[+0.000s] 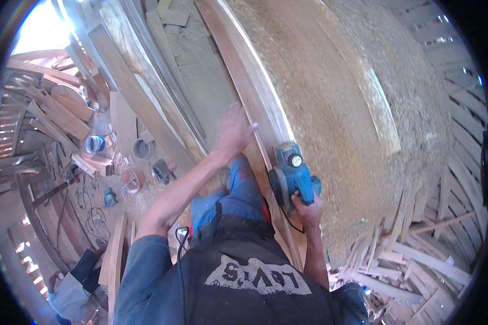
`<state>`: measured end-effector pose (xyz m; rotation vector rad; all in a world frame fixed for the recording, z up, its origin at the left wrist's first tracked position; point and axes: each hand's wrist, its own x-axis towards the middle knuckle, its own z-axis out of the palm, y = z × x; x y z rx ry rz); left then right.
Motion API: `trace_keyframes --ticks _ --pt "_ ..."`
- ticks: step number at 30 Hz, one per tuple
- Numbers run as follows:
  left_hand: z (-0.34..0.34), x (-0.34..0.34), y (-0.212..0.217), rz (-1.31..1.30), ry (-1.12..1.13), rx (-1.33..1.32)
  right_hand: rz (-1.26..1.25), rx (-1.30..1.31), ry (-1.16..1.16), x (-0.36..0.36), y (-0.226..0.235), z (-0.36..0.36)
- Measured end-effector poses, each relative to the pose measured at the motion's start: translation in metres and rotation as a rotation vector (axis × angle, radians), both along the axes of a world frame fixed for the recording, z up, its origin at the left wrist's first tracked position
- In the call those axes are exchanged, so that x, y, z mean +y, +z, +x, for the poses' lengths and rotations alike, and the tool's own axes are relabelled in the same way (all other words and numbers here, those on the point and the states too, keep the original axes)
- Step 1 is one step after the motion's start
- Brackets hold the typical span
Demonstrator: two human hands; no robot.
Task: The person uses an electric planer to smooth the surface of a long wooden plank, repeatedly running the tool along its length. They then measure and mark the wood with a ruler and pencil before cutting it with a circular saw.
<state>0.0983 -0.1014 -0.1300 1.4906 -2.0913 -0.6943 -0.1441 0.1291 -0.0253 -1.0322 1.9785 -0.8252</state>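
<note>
My right hand (310, 210) is wrapped round the rear handle of a blue electric hand planer (297, 174). The planer rests at the near end of a long wooden board (253, 89), which runs away from me toward the top of the view. My left hand (234, 130) is just left of the board's edge, ahead of the planer. It is blurred, with the thumb apart from the fingers, and it seems to hold nothing. A dark cord hangs from the planer beside the right wrist.
Wood shavings (331, 108) cover the ground to the right. More long planks (130, 84) lie at left. Beyond them are a blue-and-white bucket (95, 144), a blue tool (110, 197) and tangled cords. Another person (73, 292) is at lower left. Scrap wood (412, 271) is piled at lower right.
</note>
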Motion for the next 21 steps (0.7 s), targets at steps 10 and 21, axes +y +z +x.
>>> trace_keyframes --ticks 10,21 --pt "-0.164 0.164 -0.026 -0.141 -0.122 -0.423 0.168 0.128 -0.034 0.281 0.047 -0.089" --pt "-0.169 0.16 -0.044 -0.514 0.138 -0.518 0.306 0.059 0.103 0.328 0.053 -0.124"
